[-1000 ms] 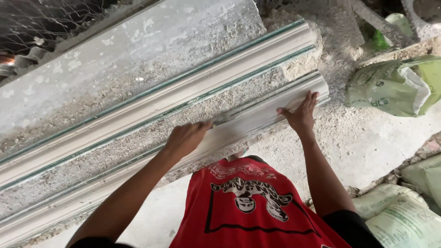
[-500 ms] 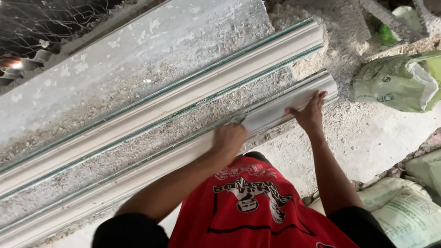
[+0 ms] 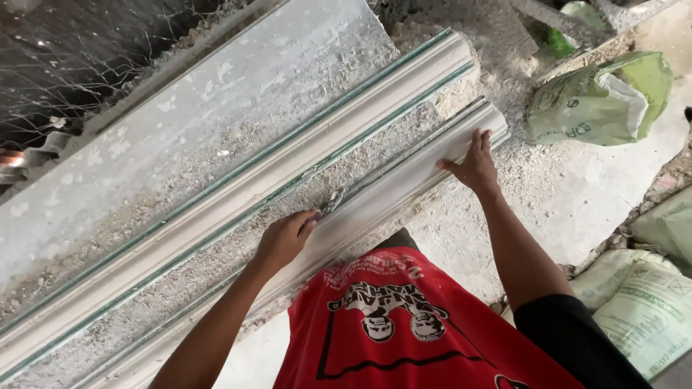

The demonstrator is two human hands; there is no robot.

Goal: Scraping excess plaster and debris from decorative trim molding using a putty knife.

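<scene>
Left fingers (image 3: 301,225): curled, pinching a small scraper (image 3: 332,201) against the near moulding (image 3: 404,184).
Right fingers (image 3: 481,141): spread flat near the moulding's end.
Beyond fingers: second moulding (image 3: 303,155), green sack (image 3: 598,101).

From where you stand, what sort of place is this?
Probably a plaster or cement moulding workshop: long white cornice mouldings lie on a gritty casting bench, with sacks of powder on the dusty floor.
</scene>
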